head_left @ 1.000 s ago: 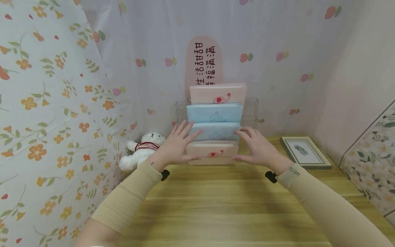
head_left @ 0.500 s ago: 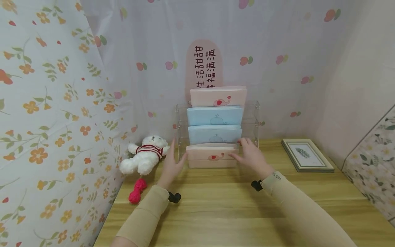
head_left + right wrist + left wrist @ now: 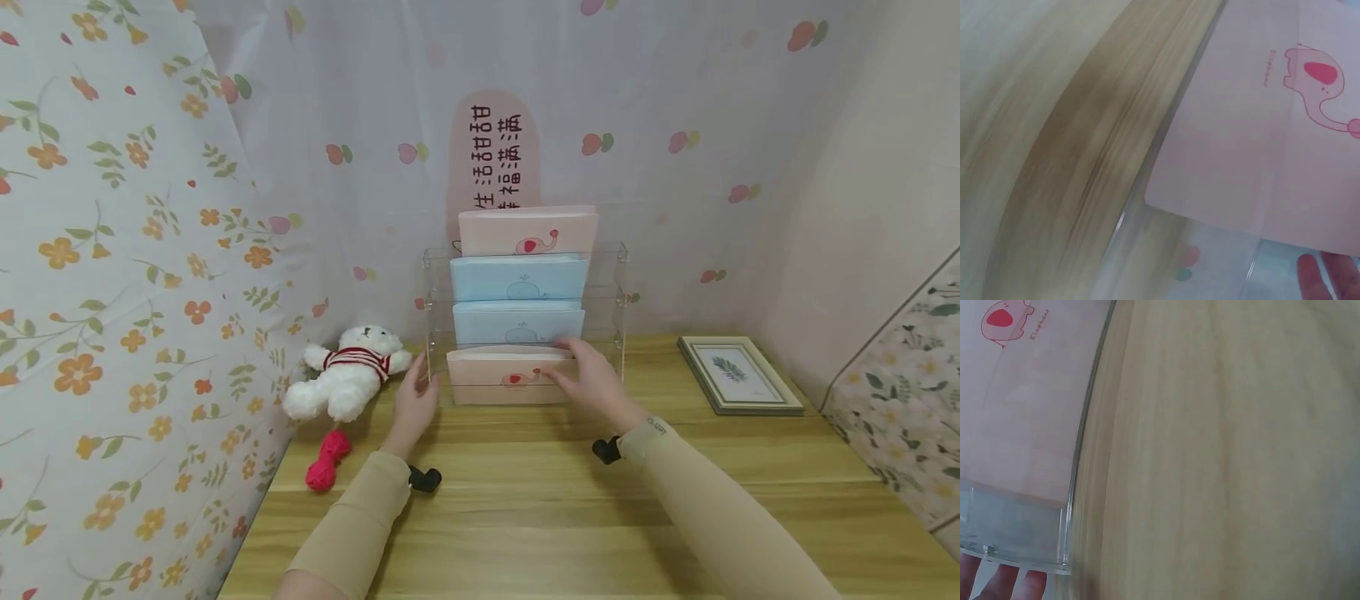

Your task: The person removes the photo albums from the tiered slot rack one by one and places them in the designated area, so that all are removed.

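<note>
A clear acrylic rack point(image 3: 621, 321) stands at the back of the table, holding two pink and two blue folders in steps. The lowest is a pink elephant folder point(image 3: 480, 379). My right hand point(image 3: 596, 385) is at this folder's right edge, thumb in front and fingers at its upper corner. Fingertips point(image 3: 1313, 278) show beside its edge in the right wrist view. My left hand point(image 3: 415, 408) rests on the rack's left side with fingers fairly straight; several fingertips point(image 3: 1000, 582) show at the clear side panel in the left wrist view. Behind stand the blue folders point(image 3: 517, 321) and a taller pink folder point(image 3: 495, 233).
Left of the rack lies a white teddy bear point(image 3: 341, 387) in a striped top, with a bright pink yarn bundle point(image 3: 327, 461) in front. A framed leaf picture point(image 3: 738, 375) lies at the right. Patterned curtains point(image 3: 337, 83) close off the back and left of the wooden table point(image 3: 525, 517).
Both hands have come down from the middle folders to the lowest level. The left has moved outward to the rack's side, the right inward onto the pink folder's edge.
</note>
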{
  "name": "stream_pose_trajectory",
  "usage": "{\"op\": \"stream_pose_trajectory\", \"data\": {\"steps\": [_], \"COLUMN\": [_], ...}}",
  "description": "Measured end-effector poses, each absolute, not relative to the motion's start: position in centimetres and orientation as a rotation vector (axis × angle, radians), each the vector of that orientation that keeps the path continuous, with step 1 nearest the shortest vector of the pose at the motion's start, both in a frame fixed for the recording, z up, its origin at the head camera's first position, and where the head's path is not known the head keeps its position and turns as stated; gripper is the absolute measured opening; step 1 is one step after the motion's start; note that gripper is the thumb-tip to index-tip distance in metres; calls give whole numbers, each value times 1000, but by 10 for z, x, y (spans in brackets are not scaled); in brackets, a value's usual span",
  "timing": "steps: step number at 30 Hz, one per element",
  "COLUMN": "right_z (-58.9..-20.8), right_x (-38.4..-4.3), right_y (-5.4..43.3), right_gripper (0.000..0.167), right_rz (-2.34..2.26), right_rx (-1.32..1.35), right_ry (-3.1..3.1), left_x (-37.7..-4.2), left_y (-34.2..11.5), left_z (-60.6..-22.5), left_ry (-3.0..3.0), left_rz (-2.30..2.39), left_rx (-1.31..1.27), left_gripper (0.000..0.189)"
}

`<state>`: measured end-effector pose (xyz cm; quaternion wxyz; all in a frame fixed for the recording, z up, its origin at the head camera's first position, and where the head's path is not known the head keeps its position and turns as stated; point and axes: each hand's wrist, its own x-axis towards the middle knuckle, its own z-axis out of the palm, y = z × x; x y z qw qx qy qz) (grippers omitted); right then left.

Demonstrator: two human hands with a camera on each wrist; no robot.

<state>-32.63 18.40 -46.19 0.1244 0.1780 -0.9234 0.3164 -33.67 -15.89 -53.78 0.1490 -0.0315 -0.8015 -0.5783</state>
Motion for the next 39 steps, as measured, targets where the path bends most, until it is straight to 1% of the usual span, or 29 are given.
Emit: {"op": "stream_pose_trajectory", "data": {"steps": [4,9,16,23,30,39], "right_z": [-463,-465,-466,-471,-471,-462], "right_x": [-334,-339,-339,-340,-338,-333], "right_y": [178,168,161,165,163,157], "right_gripper": [48,42,37,27,14,10], "right_rz": [979,1023,1113,1272,1238,1218], "right_rx": [547,604,578,529,505,421], "right_ry": [-2642,-2622,-2609,-2580,-2511,-2415], "left_x": [-339,-341,-342,-336,-336,-334], "left_y": [-160,-163,-171,-168,-165,-167], "left_z": [-545,-551,-557,-559,-562,-563], "left_ry": [-2285,-2272,-2234,-2239,-2227,-2218], "left_rz": [-1686,-1746,-1837,-1811,-1776,-1787], "left_rx": [-29,40,-18,-86,-65,-31], "left_gripper": [57,54,51,50,46,47]}}
